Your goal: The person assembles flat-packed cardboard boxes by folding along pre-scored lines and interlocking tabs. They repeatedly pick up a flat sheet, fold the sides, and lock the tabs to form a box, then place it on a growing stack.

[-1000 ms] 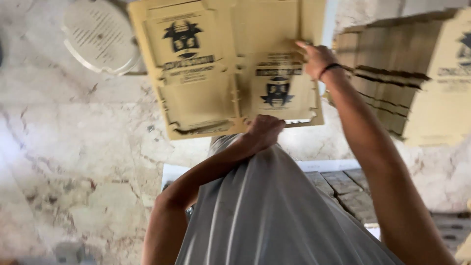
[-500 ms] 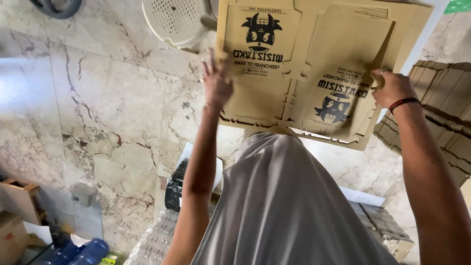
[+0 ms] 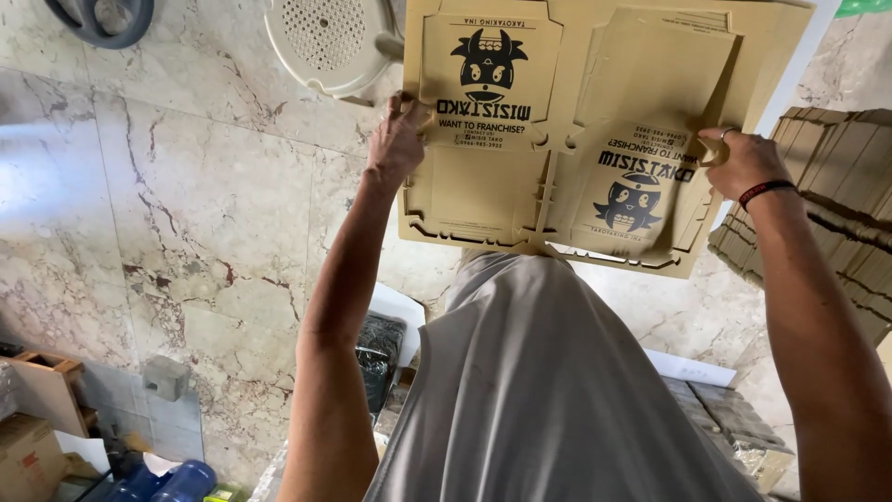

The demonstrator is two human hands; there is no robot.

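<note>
Packing or storage corner of a small food business: marble-tiled floor, stacks of flat die-cut cardboard blanks at 3 o'clock, a white plastic stool at 12 o'clock, cardboard cartons at 8 o'clock.

The flat cardboard sheet you hold is tan with black printed cartoon figures and lettering. Your right hand has a red-and-black band at its wrist. Your shirt is plain grey. The floor is cream marble with brown veins. Far left sits a white perforated stool; near left, blue bottles.
</note>
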